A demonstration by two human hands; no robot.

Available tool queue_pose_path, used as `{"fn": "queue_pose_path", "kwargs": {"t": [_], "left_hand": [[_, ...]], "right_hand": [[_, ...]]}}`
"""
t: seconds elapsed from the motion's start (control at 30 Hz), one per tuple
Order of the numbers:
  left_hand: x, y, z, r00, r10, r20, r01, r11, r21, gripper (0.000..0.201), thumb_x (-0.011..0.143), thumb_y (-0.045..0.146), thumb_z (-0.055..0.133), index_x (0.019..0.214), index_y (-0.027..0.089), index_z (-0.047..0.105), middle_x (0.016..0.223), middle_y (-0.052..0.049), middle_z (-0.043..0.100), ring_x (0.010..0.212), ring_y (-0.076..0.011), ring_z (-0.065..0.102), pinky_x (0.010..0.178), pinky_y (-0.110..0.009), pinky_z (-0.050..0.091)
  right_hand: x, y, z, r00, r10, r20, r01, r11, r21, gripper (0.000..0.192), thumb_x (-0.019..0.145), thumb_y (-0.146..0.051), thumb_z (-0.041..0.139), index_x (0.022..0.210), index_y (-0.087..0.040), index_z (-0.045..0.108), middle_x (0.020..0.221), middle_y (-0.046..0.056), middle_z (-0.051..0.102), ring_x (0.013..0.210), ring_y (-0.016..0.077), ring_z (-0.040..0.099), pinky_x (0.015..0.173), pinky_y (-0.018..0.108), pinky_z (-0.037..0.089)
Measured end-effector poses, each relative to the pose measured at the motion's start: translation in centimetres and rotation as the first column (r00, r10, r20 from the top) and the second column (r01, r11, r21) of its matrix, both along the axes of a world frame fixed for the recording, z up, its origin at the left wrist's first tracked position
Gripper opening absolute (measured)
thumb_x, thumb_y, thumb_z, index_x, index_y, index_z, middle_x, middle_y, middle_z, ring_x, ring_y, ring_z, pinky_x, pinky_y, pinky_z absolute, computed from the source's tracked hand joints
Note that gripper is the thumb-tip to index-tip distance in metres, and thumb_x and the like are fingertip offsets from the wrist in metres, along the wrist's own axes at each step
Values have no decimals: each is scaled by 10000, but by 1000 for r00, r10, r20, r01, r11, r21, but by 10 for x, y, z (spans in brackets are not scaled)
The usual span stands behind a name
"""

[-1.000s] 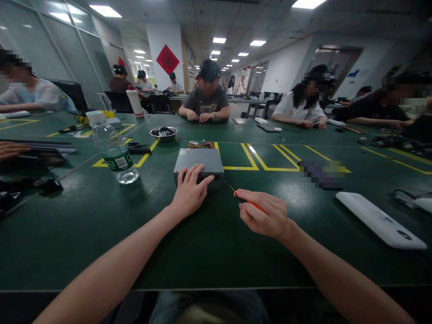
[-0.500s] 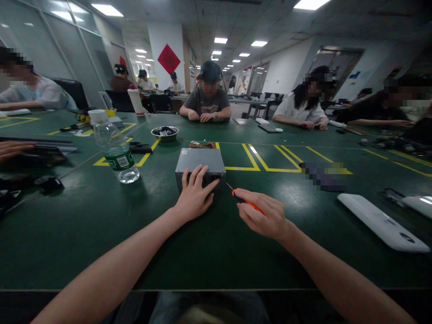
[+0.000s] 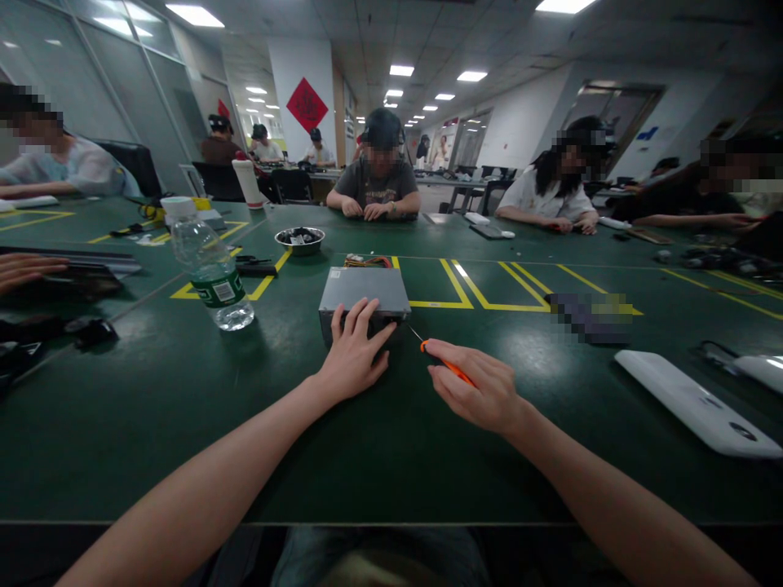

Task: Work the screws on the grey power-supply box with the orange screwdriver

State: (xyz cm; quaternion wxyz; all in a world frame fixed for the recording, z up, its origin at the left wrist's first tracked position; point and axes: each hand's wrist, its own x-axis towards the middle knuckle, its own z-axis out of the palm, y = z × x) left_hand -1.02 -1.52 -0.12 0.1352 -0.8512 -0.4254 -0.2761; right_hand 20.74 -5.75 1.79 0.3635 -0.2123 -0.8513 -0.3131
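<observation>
A grey metal computer power supply point(image 3: 365, 285) sits on the green table in front of me, its coloured wires point(image 3: 369, 262) bunched at the far side. My left hand point(image 3: 353, 355) lies against its near face and top edge, fingers spread and not wrapped round it. In my right hand point(image 3: 480, 387), closed fingers grip a screwdriver point(image 3: 457, 372) with an orange and black handle. Its thin shaft points up and left to the near right corner of the power supply. Whether the tip sits in a screw is too small to tell.
Left of the power supply stands a clear water bottle point(image 3: 221, 287); behind it is a metal bowl point(image 3: 299, 239) of small dark parts. A white device point(image 3: 694, 399) and a blurred dark object point(image 3: 590, 318) lie to the right. Another person's hand point(image 3: 30, 271) is at far left.
The view has shifted very slightly. Both hands, the screwdriver and the power supply keep practically the same places.
</observation>
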Motion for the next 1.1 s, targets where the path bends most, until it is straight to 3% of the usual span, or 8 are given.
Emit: {"fn": "queue_pose_path", "kwargs": {"t": [0.33, 0.5, 0.63, 0.87, 1.1], "left_hand": [[2, -1, 0, 1000, 5, 22, -5, 1000, -12, 443, 743, 203, 546, 1182, 256, 528, 1402, -106, 274, 1317, -324, 180, 1050, -566, 104], [2, -1, 0, 1000, 6, 20, -5, 1000, -18, 439, 737, 174, 520, 1172, 234, 539, 1394, -125, 287, 1313, -332, 181, 1047, -574, 106], [2, -1, 0, 1000, 6, 24, -5, 1000, -31, 443, 736, 173, 515, 1175, 232, 539, 1402, -131, 279, 1313, -341, 174, 1042, -587, 106], [2, -3, 3, 999, 28, -16, -28, 999, -28, 433, 764, 170, 485, 1192, 233, 513, 1396, -139, 267, 1321, -336, 180, 1066, -560, 98], [2, -3, 3, 996, 54, -72, -55, 998, -13, 432, 769, 180, 480, 1197, 237, 505, 1386, -159, 271, 1319, -343, 190, 1066, -559, 113]], "right_hand": [[-24, -24, -8, 989, -112, 96, 116, 992, -47, 207, 785, -182, 527, 983, -119, 524, 1066, 195, 602, 1031, 276, 562, 759, 371, 503], [-27, -29, -3, 972, -176, 153, 175, 984, 18, 252, 808, -214, 543, 1056, -167, 550, 1025, 141, 641, 924, 222, 595, 715, 312, 476], [-25, -28, 0, 972, -209, 108, 206, 978, 39, 162, 814, -298, 566, 907, -169, 600, 925, 117, 670, 693, 153, 599, 608, 272, 433], [-31, -31, -3, 968, -238, 78, 246, 961, -126, 114, 818, -168, 493, 728, -155, 562, 836, 101, 624, 627, 144, 575, 576, 263, 462], [-38, -35, -3, 955, -254, 150, 279, 944, -175, 168, 807, -247, 562, 898, -113, 606, 855, 133, 594, 641, 173, 573, 551, 276, 483]]}}
